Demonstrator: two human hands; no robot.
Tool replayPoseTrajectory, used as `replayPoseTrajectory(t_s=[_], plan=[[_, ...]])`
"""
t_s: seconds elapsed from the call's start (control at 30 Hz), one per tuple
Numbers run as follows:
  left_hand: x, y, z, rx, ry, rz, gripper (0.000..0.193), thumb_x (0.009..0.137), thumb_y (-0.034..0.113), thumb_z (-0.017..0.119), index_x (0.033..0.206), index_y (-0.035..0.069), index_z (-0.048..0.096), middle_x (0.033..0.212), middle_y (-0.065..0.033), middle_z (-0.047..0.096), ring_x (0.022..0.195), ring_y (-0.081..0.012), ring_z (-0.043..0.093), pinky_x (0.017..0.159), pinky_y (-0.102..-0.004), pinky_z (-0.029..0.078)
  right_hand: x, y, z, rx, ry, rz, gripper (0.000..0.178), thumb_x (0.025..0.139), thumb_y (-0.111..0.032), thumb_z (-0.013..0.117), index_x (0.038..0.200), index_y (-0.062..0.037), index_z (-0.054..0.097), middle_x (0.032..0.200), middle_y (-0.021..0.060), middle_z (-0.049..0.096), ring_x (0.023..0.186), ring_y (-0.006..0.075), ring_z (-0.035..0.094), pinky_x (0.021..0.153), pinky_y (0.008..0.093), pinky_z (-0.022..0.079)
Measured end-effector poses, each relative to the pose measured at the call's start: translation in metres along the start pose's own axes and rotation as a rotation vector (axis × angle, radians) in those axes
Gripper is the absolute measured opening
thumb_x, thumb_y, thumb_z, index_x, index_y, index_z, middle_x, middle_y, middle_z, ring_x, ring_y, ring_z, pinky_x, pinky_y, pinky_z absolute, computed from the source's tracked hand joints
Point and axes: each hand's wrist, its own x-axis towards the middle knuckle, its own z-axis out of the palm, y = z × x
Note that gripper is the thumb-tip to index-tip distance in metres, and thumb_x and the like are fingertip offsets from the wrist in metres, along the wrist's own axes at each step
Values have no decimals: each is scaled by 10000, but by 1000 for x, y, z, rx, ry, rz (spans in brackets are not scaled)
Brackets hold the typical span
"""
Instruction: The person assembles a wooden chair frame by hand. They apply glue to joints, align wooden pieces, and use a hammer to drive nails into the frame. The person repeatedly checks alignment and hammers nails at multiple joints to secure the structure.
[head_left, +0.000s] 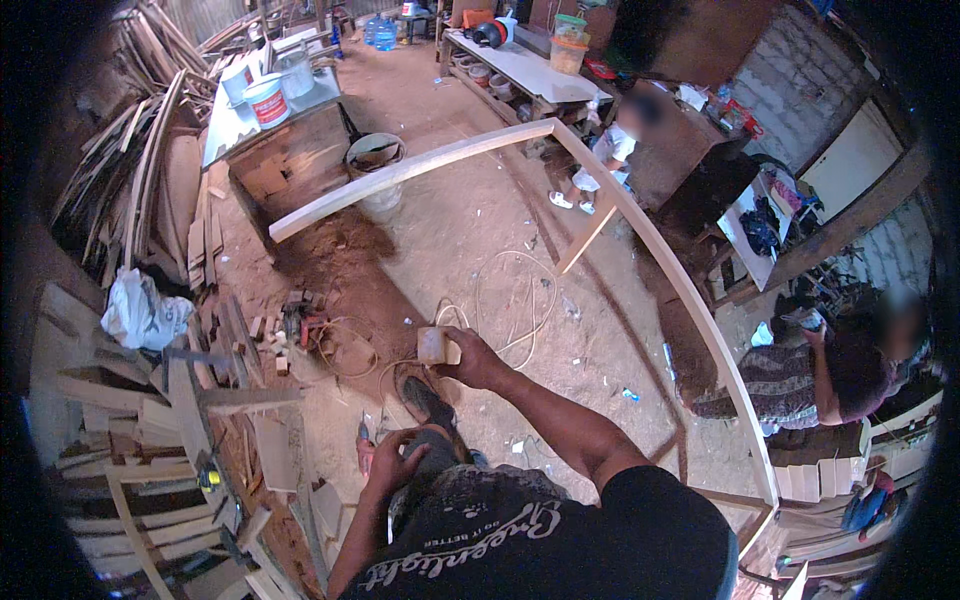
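Note:
My right hand [468,358] reaches out over the floor, closed around a small pale tan block-shaped thing [432,346]; its exact kind does not show. Against my bent leg rests my left hand [396,461], fingers loosely apart and nothing seen in them. Ahead of me, a large frame of light wooden beams [420,172] spans the area, its long right side [690,280] running back toward me. From that side a short wooden piece [588,240] juts inward. A slim tool with a red handle [366,452] lies beside my left hand.
A red corded power tool [303,325] lies among wood offcuts, its cable [520,255] looping over the floor. Stacked timber [150,500] crowds the left. A bucket [376,165] stands beyond the frame's left beam. One person [800,375] sits at right; a small person [608,155] is farther back.

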Motion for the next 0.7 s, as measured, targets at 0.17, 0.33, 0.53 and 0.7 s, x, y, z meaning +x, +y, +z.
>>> replayPoseTrajectory(t_s=[0.17, 0.33, 0.53, 0.7], plan=[[118, -23, -14, -83, -41, -62, 643, 845, 331, 870, 1373, 61, 622, 1230, -191, 680, 1131, -356, 674, 995, -446, 535, 76, 8, -4, -24, -13, -28, 836, 752, -365, 933, 1428, -59, 547, 1294, 241, 634, 1220, 429, 601, 1055, 493, 489], [212, -2, -56, -18, 170, 87, 916, 808, 352, 883, 1546, 116, 393, 1458, -235, 530, 1332, -439, 530, 1108, -494, 456, 154, -19, 6, -27, -112, -27, 725, 804, -409, 883, 1359, -52, 584, 1253, 233, 665, 1189, 437, 620, 1034, 514, 491], [273, 15, -99, -225, 560, -120, 758, 824, 238, 823, 1497, 78, 514, 1424, -222, 611, 1316, -398, 593, 1103, -463, 477, 237, -32, 44, -70, -214, -11, 597, 812, -359, 874, 1269, -61, 633, 1149, 233, 721, 1092, 432, 690, 929, 508, 553], [299, -27, -119, -207, 597, -228, 722, 842, 251, 801, 1495, 97, 533, 1385, -224, 642, 1233, -405, 650, 1021, -451, 538, 286, -52, 63, -201, -313, -70, 641, 798, -310, 889, 1315, -55, 608, 1078, 229, 743, 1034, 442, 713, 878, 497, 576]])
